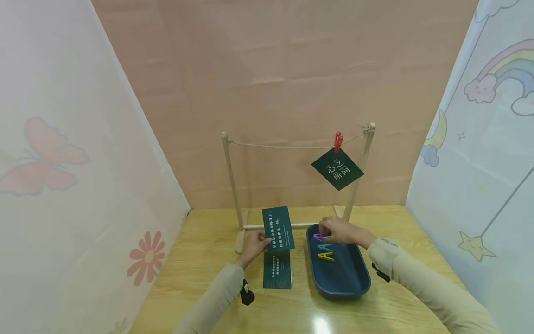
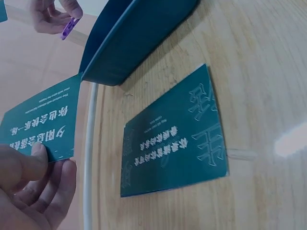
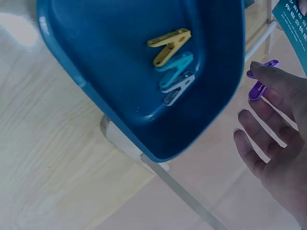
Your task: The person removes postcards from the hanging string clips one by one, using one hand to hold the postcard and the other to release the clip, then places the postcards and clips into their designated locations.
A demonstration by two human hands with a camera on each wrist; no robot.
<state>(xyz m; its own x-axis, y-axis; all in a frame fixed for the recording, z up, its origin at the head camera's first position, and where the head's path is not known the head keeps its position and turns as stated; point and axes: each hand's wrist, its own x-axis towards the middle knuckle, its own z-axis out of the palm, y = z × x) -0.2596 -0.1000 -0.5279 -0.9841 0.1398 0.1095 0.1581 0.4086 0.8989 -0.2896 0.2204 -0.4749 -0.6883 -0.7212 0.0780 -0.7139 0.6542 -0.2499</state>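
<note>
My left hand pinches a dark green printed card by its edge, raised above a stack of similar cards on the table. In the left wrist view, the thumb lies on the face of the held card and the fingers are behind it. My right hand is over the far end of a blue tray. Between its thumb and fingers it pinches a purple clothespin. Yellow, teal and clear clothespins lie in the tray.
Behind the tray stands a wooden frame with a string tied between its posts. A red clothespin holds another green card on the string, near the right post. A white bar joins the frame's feet.
</note>
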